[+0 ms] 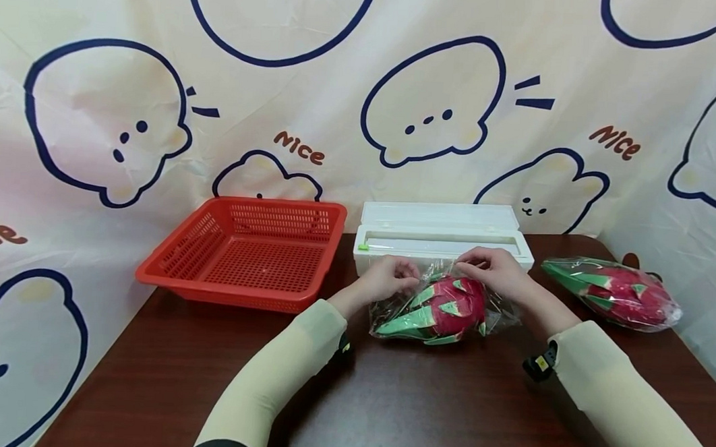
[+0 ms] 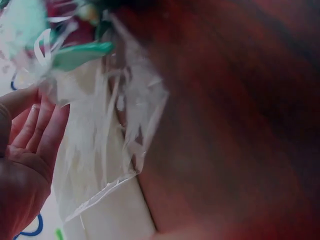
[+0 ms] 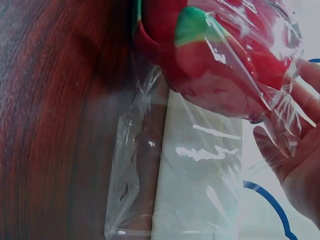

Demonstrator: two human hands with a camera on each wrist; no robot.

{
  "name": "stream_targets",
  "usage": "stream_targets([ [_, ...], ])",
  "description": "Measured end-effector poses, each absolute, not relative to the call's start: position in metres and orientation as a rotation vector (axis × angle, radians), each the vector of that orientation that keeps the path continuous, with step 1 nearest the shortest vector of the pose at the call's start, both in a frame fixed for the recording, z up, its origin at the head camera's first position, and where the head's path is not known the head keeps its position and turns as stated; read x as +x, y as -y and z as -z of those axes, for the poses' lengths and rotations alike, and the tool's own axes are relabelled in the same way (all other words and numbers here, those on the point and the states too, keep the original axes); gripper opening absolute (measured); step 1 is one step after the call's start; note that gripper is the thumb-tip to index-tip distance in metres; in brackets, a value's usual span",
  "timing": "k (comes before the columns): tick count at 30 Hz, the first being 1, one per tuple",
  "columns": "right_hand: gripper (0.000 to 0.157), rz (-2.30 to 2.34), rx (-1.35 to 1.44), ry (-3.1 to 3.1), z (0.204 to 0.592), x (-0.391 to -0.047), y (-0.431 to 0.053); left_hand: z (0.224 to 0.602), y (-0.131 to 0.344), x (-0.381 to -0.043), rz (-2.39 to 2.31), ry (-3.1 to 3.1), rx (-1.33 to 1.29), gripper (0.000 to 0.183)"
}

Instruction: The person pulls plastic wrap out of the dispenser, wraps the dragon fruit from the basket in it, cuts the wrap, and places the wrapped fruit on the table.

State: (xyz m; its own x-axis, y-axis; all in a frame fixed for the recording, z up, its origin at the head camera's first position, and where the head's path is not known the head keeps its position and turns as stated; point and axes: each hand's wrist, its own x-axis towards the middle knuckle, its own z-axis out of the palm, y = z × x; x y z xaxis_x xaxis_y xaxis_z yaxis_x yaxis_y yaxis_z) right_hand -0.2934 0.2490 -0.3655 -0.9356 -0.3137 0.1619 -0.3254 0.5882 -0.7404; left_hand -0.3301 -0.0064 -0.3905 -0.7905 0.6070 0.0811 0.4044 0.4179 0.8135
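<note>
A red dragon fruit (image 1: 454, 304) with green scales lies on the table in front of me, loosely covered by clear cling film (image 1: 502, 313). My left hand (image 1: 391, 277) is at its far left side, thumb and fingertips pinching the film, as the left wrist view shows. At the far right side my right hand (image 1: 496, 271) has its bent fingers at the film's gathered edge. Loose film (image 2: 142, 95) hangs out past the fruit in the left wrist view. In the right wrist view, a wide flap of film (image 3: 127, 165) spreads beside the fruit.
Right behind the fruit stands a white cling film box (image 1: 443, 221), lid up, with a green slider. A red plastic basket (image 1: 264, 272) sits at the left. Another wrapped dragon fruit (image 1: 624, 295) lies at the right, a small brown object (image 1: 631, 260) behind it.
</note>
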Motion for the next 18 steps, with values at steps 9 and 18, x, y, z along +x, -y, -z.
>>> stream_targets([
  [9,0.035,-1.273,0.539,2.866,0.378,-0.293,-0.253,0.394,0.002,-0.332,-1.142,-2.542,0.998,0.006],
  [18,0.049,-1.235,0.454,2.901,0.374,-0.281,-0.28,0.379,0.009,-0.327,-1.049,-2.701,0.94,0.008],
])
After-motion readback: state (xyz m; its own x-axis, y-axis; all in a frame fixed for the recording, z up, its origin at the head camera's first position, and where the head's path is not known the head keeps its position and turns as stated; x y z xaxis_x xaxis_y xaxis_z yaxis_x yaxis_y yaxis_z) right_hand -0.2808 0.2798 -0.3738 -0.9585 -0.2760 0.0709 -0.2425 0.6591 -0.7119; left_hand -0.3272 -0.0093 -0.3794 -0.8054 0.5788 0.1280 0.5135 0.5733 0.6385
